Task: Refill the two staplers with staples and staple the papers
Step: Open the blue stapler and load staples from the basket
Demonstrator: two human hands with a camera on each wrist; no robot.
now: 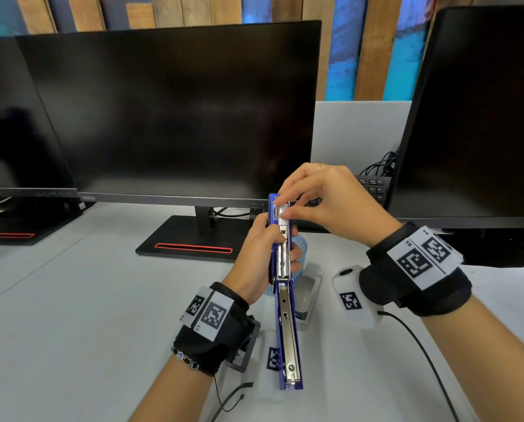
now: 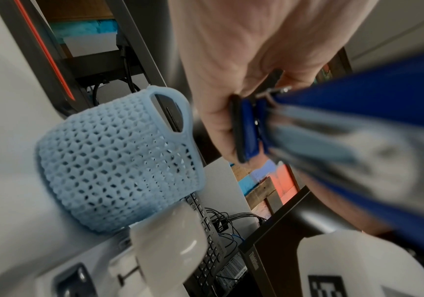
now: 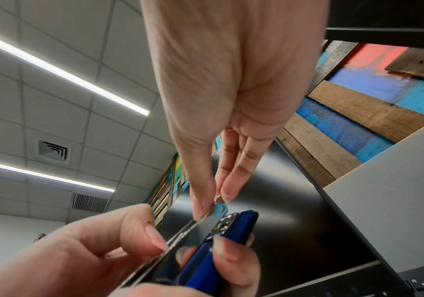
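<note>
A blue stapler (image 1: 288,336) is swung fully open, its lid pointing toward me and its silver magazine (image 1: 284,257) pointing away. My left hand (image 1: 286,248) grips the base and magazine, thumb on the left side, fingers curled round the right. My right hand (image 1: 283,206) pinches a small silvery metal strip (image 1: 284,215) at the magazine's far end. Whether it is staples or a rail part, I cannot tell. In the right wrist view, thumb and forefinger pinch the metal strip (image 3: 219,207) above the blue stapler (image 3: 234,225). The left wrist view shows the blue stapler (image 2: 358,104) blurred.
A light blue mesh basket (image 2: 119,156) stands on the white desk (image 1: 87,300) behind the stapler. A white and clear stapler-like object (image 1: 309,295) lies under my hands. A black monitor (image 1: 169,108) on its stand (image 1: 190,242) fills the back, with another monitor (image 1: 483,117) and a keyboard (image 1: 375,187) to the right.
</note>
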